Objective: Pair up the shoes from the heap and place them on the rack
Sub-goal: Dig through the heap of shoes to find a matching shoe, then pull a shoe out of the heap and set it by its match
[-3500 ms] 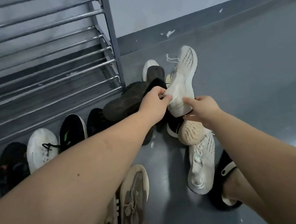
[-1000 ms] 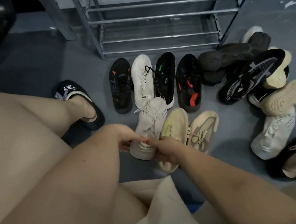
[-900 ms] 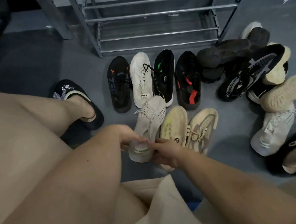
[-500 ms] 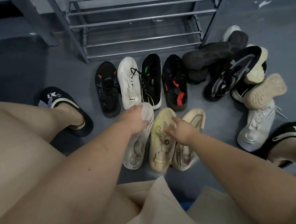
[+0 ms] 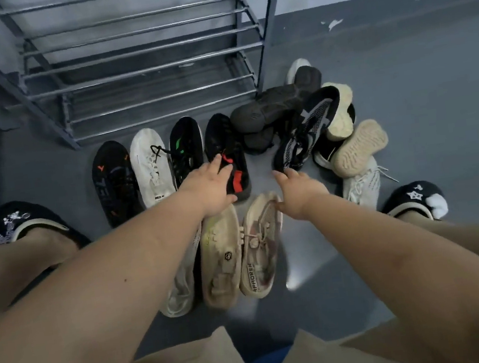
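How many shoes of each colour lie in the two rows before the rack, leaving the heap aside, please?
Black shoes: 3
White shoes: 2
Beige shoes: 2
Total: 7

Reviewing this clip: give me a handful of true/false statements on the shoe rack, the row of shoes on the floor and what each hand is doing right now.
1. The rack already holds a pair. False: its bars are bare; every shoe is on the floor.
2. The left hand is over the black shoe with red accents. True.
3. The right hand grips the white knit shoe. False: it is open and empty, reaching toward the black-and-white knit shoe.
4. A white shoe lies between two black ones in the row. True.
5. Two beige shoes lie side by side. True.
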`<state>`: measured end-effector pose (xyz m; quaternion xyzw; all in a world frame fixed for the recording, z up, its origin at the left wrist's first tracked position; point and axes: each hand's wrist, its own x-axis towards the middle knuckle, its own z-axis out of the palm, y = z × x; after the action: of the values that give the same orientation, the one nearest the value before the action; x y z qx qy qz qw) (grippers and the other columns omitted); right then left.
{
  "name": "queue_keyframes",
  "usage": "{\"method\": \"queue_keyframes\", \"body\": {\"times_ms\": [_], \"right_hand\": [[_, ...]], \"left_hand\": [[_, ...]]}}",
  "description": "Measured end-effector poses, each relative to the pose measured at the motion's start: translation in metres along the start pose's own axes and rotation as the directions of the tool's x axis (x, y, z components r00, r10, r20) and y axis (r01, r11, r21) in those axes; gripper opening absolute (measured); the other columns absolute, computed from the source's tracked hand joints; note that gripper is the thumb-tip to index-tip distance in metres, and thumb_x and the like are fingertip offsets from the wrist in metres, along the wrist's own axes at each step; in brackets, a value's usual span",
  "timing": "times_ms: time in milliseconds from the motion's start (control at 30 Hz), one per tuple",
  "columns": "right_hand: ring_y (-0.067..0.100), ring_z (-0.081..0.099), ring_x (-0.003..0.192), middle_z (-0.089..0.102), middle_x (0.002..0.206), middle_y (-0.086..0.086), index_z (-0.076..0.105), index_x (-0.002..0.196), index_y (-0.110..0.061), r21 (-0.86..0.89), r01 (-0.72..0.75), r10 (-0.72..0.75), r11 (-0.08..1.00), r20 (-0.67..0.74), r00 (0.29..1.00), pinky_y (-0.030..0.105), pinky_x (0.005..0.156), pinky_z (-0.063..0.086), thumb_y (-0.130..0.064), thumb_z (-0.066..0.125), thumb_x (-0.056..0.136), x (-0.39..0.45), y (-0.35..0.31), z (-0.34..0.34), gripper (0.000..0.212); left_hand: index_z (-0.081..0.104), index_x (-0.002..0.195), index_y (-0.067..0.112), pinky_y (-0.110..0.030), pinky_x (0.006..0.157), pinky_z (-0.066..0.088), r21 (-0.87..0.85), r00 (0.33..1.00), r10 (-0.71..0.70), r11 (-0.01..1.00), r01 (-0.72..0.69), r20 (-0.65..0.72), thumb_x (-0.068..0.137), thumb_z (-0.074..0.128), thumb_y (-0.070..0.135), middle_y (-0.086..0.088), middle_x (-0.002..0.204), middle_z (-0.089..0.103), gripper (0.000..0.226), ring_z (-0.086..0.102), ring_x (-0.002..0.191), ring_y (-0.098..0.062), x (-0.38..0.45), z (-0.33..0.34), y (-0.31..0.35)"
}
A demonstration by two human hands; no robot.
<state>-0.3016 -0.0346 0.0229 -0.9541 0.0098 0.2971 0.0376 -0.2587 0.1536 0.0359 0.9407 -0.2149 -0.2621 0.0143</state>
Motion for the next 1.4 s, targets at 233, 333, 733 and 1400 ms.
{"method": "queue_keyframes", "body": {"times_ms": [233,333,733,1400], "right_hand": [[0.031,0.016,0.145,0.006,0.160,0.009,0.005,0.153,-0.018,-0.024,-0.082,0.081,0.996,-0.022,0.996,0.046,0.111,0.032,-0.041,0.057,0.091,0.015,0.051,-0.015,0.084],[0.031,0.018,0.145,0.010,0.160,0.009,0.008,0.153,-0.017,0.069,-0.100,0.103,0.993,-0.039,0.994,0.045,0.113,0.029,-0.039,0.055,0.092,0.025,0.068,-0.015,0.080],[0.033,0.044,0.129,0.039,0.146,0.018,0.016,0.150,-0.006,0.606,-0.298,0.310,0.738,0.088,0.947,0.038,0.102,0.038,-0.038,0.054,0.093,0.087,0.107,0.025,0.076],[0.009,0.056,0.061,0.066,0.089,0.000,0.061,0.112,-0.017,0.922,-0.276,0.167,-0.270,0.328,0.930,0.026,0.070,0.046,-0.037,0.063,0.089,0.157,0.125,0.050,0.031]], "left_hand": [[0.008,0.151,0.018,-0.042,0.118,0.019,-0.177,0.998,-0.065,0.982,0.068,0.024,0.094,0.044,0.048,-0.008,0.160,-0.004,0.075,0.012,0.146,-0.030,0.040,-0.015,0.026],[0.008,0.151,0.017,-0.042,0.118,0.018,-0.154,0.998,-0.052,0.986,0.058,0.044,0.094,0.044,0.047,-0.009,0.160,-0.004,0.075,0.011,0.146,-0.031,0.056,-0.013,0.033],[0.007,0.152,0.017,-0.039,0.119,0.015,-0.135,0.981,0.008,0.991,0.019,0.196,0.094,0.045,0.047,-0.008,0.160,0.003,0.075,0.010,0.147,-0.027,0.134,0.003,0.061],[0.038,0.142,0.015,-0.031,0.110,0.033,-0.752,0.959,-0.109,0.600,0.273,0.262,0.096,0.045,0.039,-0.005,0.141,0.048,0.052,0.044,0.131,-0.020,0.244,0.044,0.082]]}}
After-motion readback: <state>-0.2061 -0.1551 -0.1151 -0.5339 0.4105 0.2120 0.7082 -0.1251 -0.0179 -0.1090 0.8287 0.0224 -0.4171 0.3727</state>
